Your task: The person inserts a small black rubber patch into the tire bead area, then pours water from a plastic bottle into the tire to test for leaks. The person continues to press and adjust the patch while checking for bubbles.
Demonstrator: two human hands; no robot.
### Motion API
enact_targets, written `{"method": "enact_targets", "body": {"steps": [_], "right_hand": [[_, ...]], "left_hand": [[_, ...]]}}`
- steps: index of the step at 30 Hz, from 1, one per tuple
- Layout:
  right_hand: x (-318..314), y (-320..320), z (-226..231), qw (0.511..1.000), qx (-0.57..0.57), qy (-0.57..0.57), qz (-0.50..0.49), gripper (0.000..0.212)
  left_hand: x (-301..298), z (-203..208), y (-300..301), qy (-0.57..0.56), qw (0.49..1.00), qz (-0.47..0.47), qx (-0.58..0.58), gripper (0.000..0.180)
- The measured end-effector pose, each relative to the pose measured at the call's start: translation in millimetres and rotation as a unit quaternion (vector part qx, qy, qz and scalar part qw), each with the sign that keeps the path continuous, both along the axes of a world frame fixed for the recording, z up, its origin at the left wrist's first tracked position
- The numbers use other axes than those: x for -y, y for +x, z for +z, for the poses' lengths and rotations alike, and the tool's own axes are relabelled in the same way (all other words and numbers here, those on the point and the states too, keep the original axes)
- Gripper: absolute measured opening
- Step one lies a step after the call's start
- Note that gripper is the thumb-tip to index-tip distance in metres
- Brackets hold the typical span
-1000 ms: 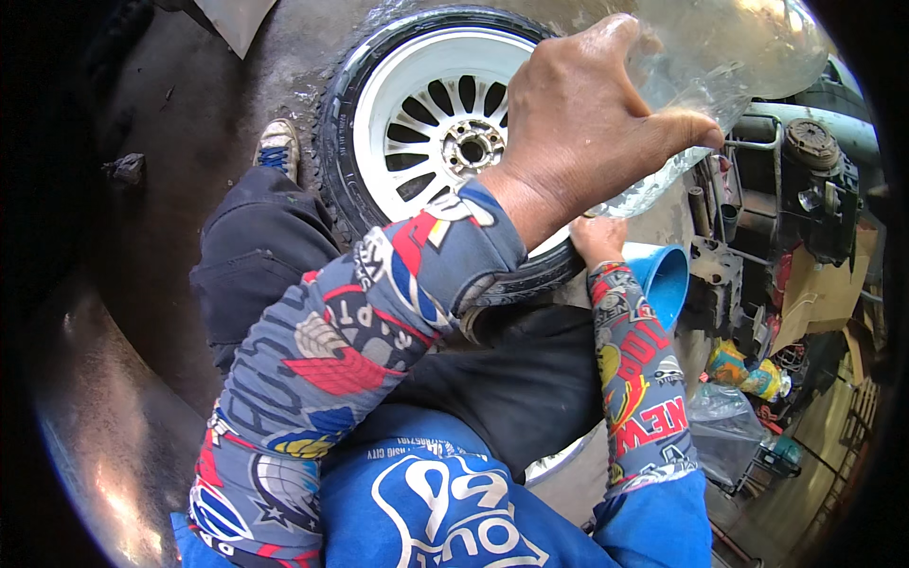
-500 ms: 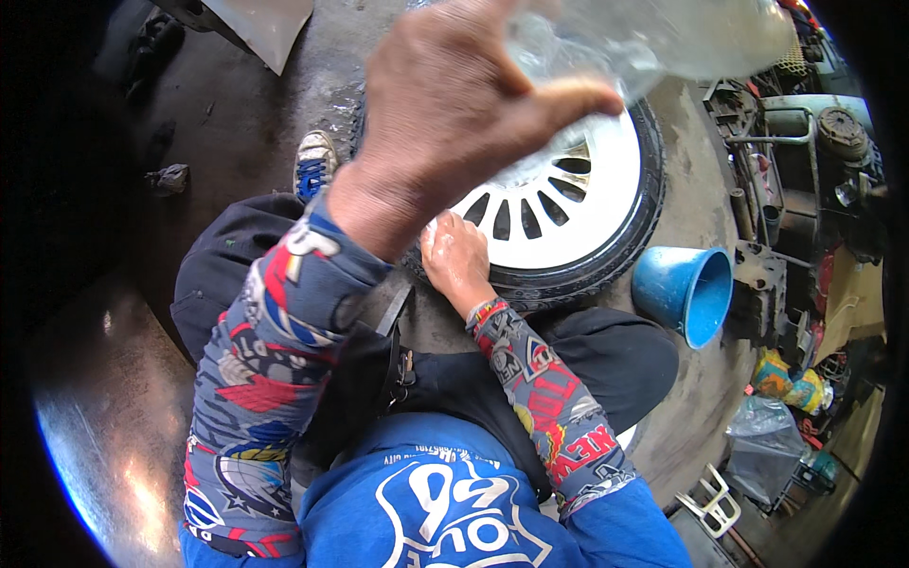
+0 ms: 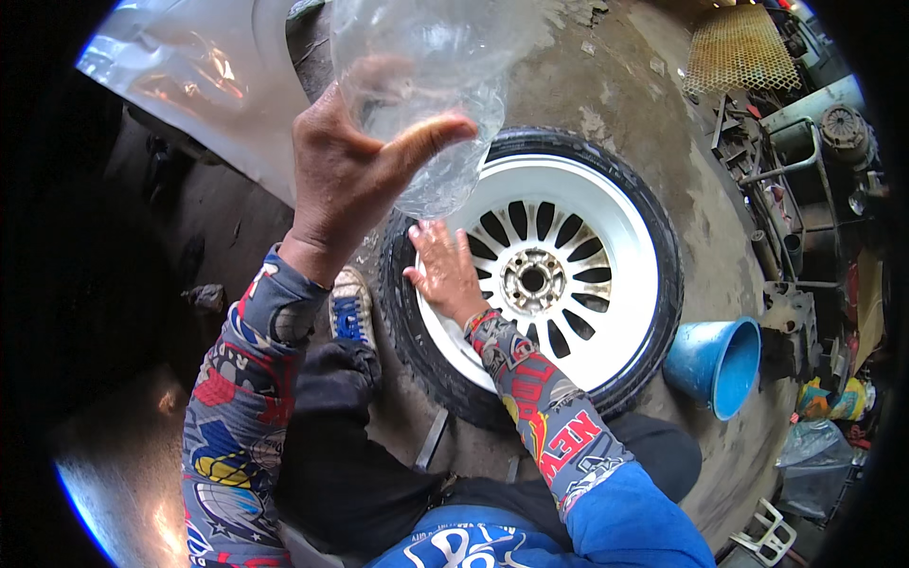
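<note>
My left hand [image 3: 346, 166] is raised above the far left side of a wheel, wrapped around a large clear plastic bottle [image 3: 426, 85]. The bottle's top end runs out of the picture. Below it, my right hand [image 3: 450, 275] rests with fingers spread on the left inner wall of the white rim [image 3: 620, 331], and looks wet. A black tire [image 3: 670, 284] surrounds this rim, and the wheel lies flat on the floor. Brown grime marks the hub [image 3: 533, 276] and some spokes.
A blue bucket [image 3: 715, 364] stands right of the tire. My shoe [image 3: 352, 308] is left of it, and a metal bar [image 3: 433, 438] lies near its front edge. A silver panel [image 3: 204, 80] fills the far left. Metal parts [image 3: 786, 199] crowd the right side.
The bottle has swung from pointing right to more upright, and my left hand has moved left. My right hand has shifted from the rim's near edge onto its left inner wall, fingers spreading.
</note>
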State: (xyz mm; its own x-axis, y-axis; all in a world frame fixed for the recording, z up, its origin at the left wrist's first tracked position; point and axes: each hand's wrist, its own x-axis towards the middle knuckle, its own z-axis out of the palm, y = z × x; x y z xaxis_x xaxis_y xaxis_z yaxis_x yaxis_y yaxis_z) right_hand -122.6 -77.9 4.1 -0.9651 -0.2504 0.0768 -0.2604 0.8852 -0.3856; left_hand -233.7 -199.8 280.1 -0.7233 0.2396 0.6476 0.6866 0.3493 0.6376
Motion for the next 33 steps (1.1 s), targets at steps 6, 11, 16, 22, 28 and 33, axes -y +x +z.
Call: {"method": "enact_targets", "body": {"steps": [6,11,16,22,28,33], "right_hand": [[-82,-109,9,0.985,0.007,0.172,-0.013,0.068],[-190,-139,26,0.945,-0.002,0.317,-0.076,0.079],[-297,-84,57,0.949,-0.034,0.297,-0.100,0.080],[-335,31,83,0.927,-0.034,0.369,-0.060,0.063],[-304,128,119,0.958,0.082,0.275,-0.012,0.041],[-297,134,128,0.935,0.194,0.295,-0.003,0.036]], "left_hand": [[-32,-17,-56,0.057,0.997,-0.044,0.023,0.047],[-75,-22,-82,-0.015,0.997,-0.066,-0.029,0.025],[-158,-21,-71,0.125,0.987,-0.105,-0.005,0.037],[-238,-13,-12,0.211,0.956,-0.162,0.124,0.053],[-253,11,44,0.159,0.969,-0.155,0.109,0.040],[-225,33,39,0.143,0.963,-0.229,0.008,0.032]]}}
